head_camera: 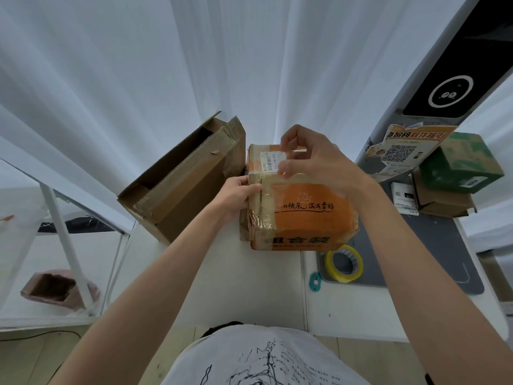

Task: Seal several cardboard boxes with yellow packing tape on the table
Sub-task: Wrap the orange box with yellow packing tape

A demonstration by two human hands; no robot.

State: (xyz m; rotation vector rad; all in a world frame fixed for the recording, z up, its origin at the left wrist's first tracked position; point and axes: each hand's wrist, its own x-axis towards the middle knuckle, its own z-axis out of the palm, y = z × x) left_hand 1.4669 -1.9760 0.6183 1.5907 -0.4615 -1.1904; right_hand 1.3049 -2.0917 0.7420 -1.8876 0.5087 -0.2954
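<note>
My left hand [238,193] grips the orange box [302,201]; right hand [311,157] pinches a clear tape strip [294,154]. I'd press it flat along the seam.

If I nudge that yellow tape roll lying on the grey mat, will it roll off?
Probably not: the tape roll lies flat on its side on the grey mat, so it should slide, not roll. It looks light and rigid, its hollow core easy to hook.
</note>
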